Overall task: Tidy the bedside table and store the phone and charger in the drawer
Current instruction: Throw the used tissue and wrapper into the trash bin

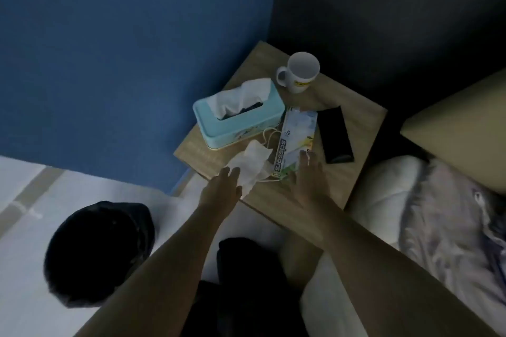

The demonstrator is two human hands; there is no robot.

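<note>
The white cable point(269, 133) is largely hidden beneath the crumpled tissue point(250, 165) and scissors pack point(297, 139) at frame centre. No charger plug is discernible. The desk point(353, 128) drawer front is concealed. Mug point(299, 71) print is unreadable.

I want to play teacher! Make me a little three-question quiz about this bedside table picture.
1. True or false: the white mug is lying on its side.
2. Which thing is the left hand touching? A) the crumpled tissue B) the phone C) the blue tissue box
3. Fill in: the right hand rests on the near end of the ______ package.

Key
1. False, it stands upright, near the table's back corner.
2. A
3. scissors
</note>
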